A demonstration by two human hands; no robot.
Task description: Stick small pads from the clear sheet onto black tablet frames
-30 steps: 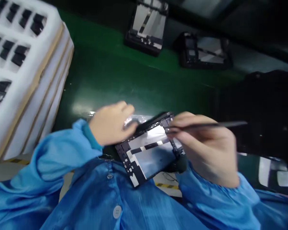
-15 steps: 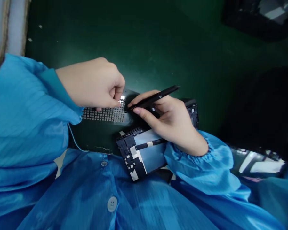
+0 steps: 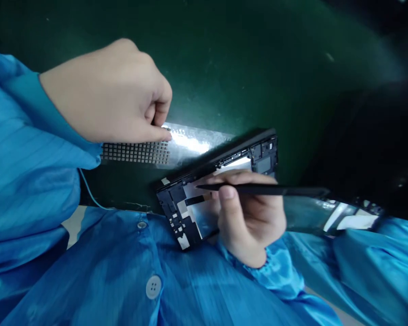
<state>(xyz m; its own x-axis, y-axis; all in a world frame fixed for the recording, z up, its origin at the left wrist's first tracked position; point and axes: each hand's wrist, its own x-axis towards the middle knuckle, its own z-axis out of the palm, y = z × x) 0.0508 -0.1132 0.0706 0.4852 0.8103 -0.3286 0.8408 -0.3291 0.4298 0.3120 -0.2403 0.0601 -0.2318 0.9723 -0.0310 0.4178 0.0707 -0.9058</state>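
Tablet frame (image 3: 175, 213) lies under the right hand (image 3: 250, 217), its fingers (image 3: 227, 194) pinching black tweezers (image 3: 265, 189); the left hand (image 3: 105, 95) has fingers (image 3: 159, 131) pinching a perforated foil sheet (image 3: 187, 142) on the green surface (image 3: 258, 68).

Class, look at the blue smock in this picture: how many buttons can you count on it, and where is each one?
2. A white button sits low on the blue smock, and a smaller button sits higher up, left of the black frame. Others may be out of view.
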